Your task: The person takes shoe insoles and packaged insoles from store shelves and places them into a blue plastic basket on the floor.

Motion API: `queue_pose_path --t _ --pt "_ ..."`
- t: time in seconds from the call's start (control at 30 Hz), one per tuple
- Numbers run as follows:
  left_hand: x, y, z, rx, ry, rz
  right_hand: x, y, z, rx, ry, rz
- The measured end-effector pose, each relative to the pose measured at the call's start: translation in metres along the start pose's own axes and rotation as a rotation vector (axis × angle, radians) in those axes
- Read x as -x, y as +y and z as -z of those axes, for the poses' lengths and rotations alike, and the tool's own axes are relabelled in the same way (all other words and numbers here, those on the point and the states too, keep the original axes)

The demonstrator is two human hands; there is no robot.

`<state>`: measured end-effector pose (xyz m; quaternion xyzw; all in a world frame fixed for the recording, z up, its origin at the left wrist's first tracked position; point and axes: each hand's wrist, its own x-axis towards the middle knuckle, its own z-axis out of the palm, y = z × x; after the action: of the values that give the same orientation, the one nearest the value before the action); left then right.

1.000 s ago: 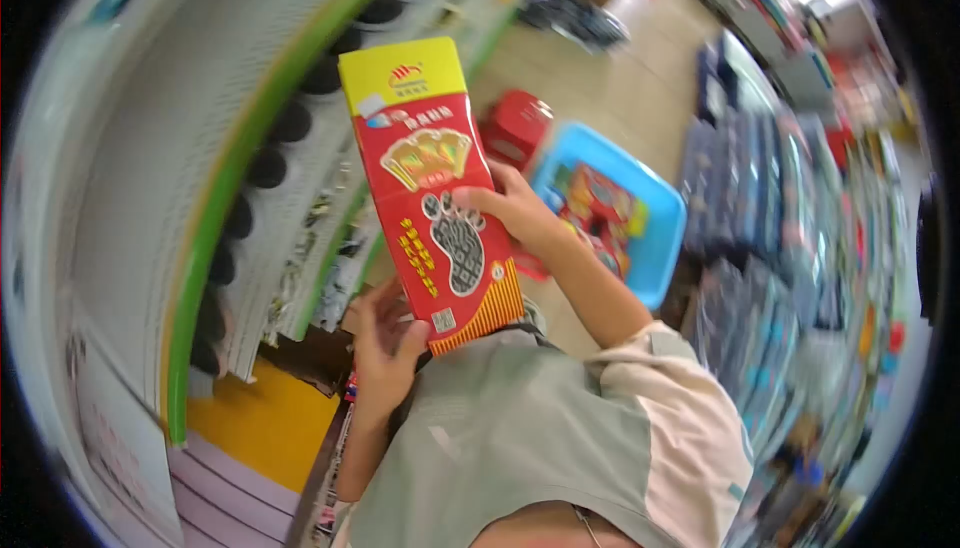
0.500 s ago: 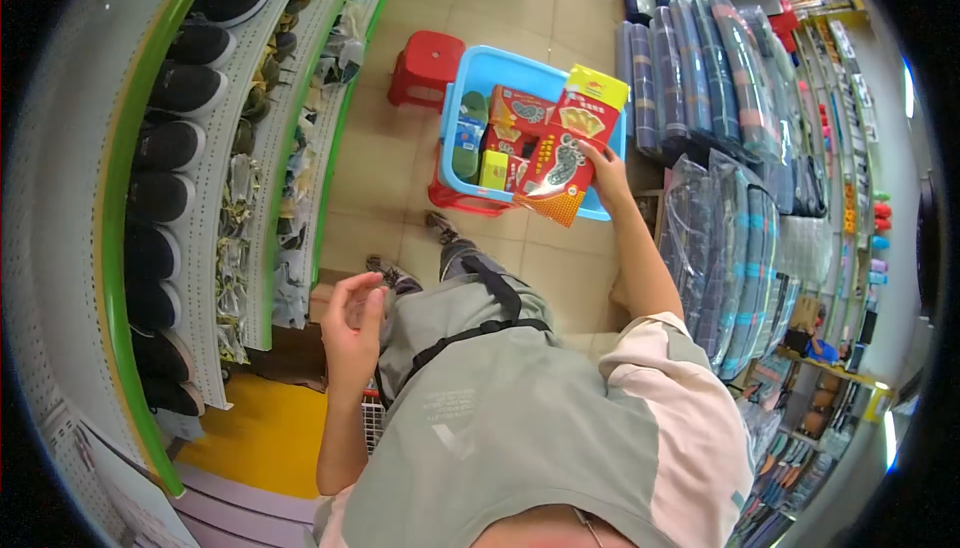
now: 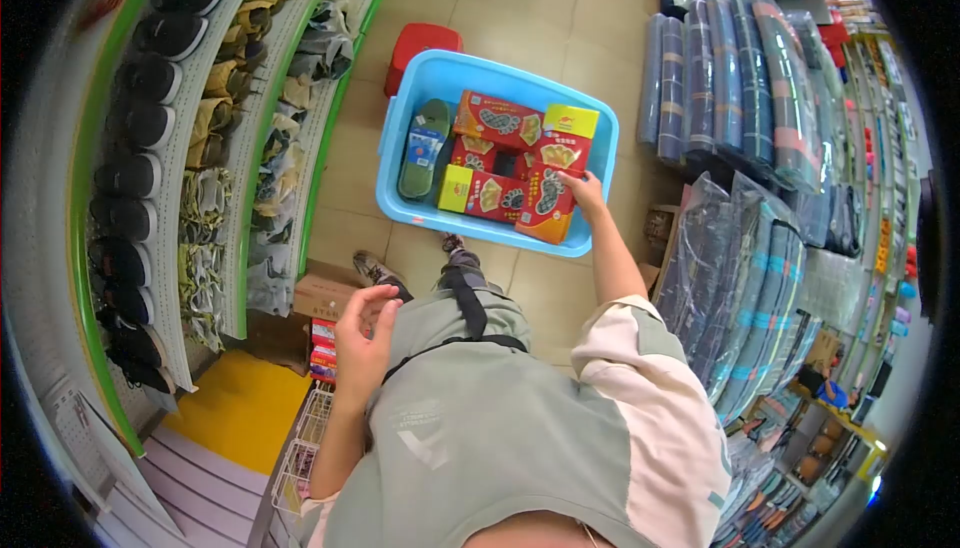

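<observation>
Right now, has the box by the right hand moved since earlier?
Yes. Against the blue tub, the box has moved inward: its lower end, earlier overhanging the near rim, now lies inside.

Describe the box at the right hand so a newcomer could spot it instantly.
Find the light-blue plastic tub beyond the shoes. At its right end is a red footprint-printed box. Unlike the neighbouring boxes, its yellow end points toward the far rim, and the right hand grips its edge.

Open floor between shelves and blue tub; tub walls block low passage; wrapped bundles crowd right.
</observation>
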<state>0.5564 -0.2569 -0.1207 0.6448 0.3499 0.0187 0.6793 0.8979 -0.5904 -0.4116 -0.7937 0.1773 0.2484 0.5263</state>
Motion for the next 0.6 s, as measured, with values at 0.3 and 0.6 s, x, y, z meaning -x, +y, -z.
queue_pose_path --t 0.3,0.6 --pt "0.006 0.018 -0.073 -0.108 0.003 0.044 -0.016 0.015 -0.007 -0.187 -0.167 -0.196" --pt "-0.003 0.024 -0.102 -0.144 -0.026 0.036 -0.057 0.076 -0.017 -0.087 -0.066 -0.033"
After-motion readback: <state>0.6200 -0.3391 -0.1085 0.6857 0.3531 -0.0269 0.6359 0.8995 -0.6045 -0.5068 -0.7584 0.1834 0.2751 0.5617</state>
